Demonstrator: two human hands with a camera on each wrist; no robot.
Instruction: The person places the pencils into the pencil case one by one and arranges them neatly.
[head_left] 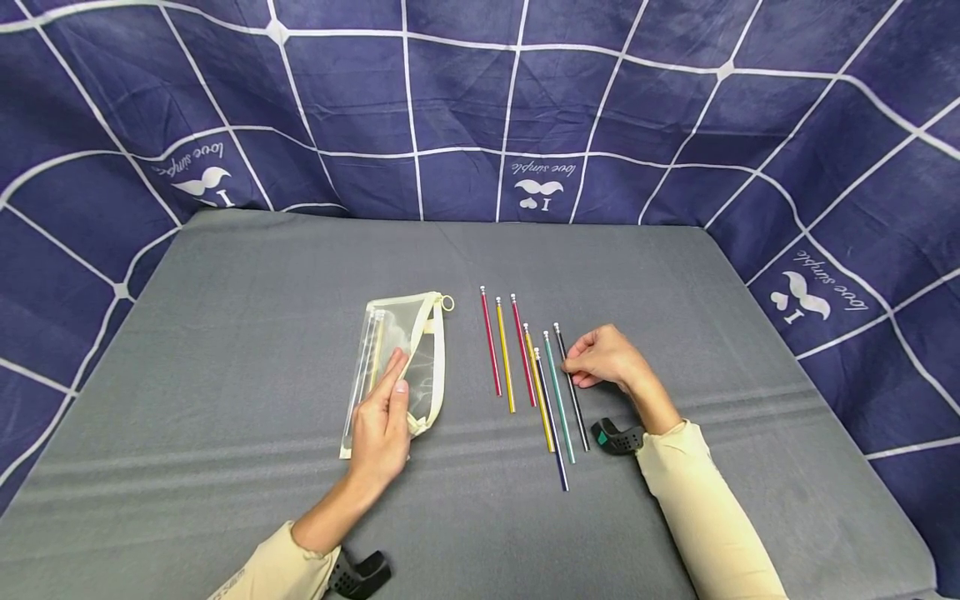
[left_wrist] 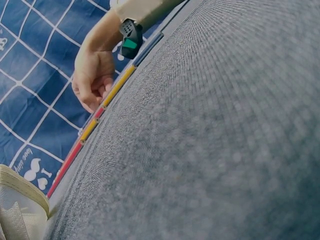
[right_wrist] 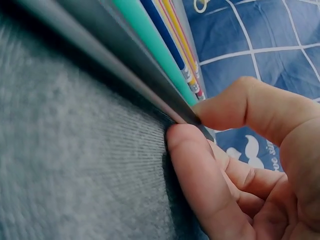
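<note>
A clear zip pouch [head_left: 420, 392] with pale yellow edging lies left of centre in the head view, with slim pencil-like sticks inside along its left side. My left hand [head_left: 382, 433] rests on it, fingers straight, at the pouch's open edge. To the right, my right hand [head_left: 606, 360] pinches a black pencil [head_left: 573, 396] between thumb and forefinger; the right wrist view shows the fingertips on the pencil's side. Beside it lie a green pencil [head_left: 558, 396], a dark blue pencil [head_left: 553, 433], yellow pencils [head_left: 506, 358] and red pencils [head_left: 491, 342].
All of this lies on a grey cloth-covered table [head_left: 300, 258]. A dark blue curtain [head_left: 465, 100] with white grid lines stands along the back and sides. A black strap device [head_left: 617, 437] is on the right wrist, another [head_left: 362, 575] on the left.
</note>
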